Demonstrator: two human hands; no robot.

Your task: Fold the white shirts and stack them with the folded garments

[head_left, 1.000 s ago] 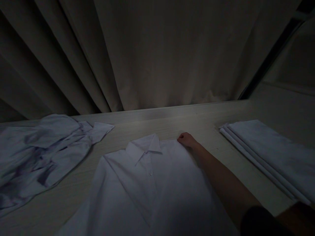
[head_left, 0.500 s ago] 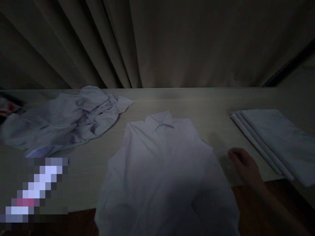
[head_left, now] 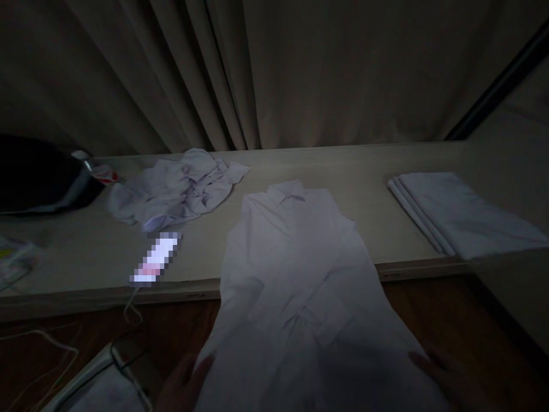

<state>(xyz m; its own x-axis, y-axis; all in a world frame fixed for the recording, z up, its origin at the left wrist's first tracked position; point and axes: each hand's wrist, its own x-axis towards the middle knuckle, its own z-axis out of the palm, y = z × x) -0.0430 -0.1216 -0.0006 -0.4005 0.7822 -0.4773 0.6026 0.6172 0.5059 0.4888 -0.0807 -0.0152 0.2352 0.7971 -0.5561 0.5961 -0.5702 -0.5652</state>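
A white collared shirt (head_left: 295,257) lies front up on the tabletop, its collar toward the curtain and its lower part hanging over the near edge toward me. My left hand (head_left: 182,382) grips its left side low down, the thumb on top of the cloth. On the opposite side my right hand (head_left: 448,375) holds the fabric in the same way; its fingers are dim and partly hidden. Between the hands the cloth is creased and shadowed.
A crumpled white garment (head_left: 175,186) lies at the back left, with a folded white stack (head_left: 454,212) at the right. A blurred bright-screened device (head_left: 156,257) has a cable (head_left: 132,309) hanging over the table edge (head_left: 193,289). A dark bag-like object (head_left: 38,174) sits far left.
My right hand was beside the shirt, off the cloth; now it grips the lower right side. My left hand has come into view on the left side. The view has pulled back.
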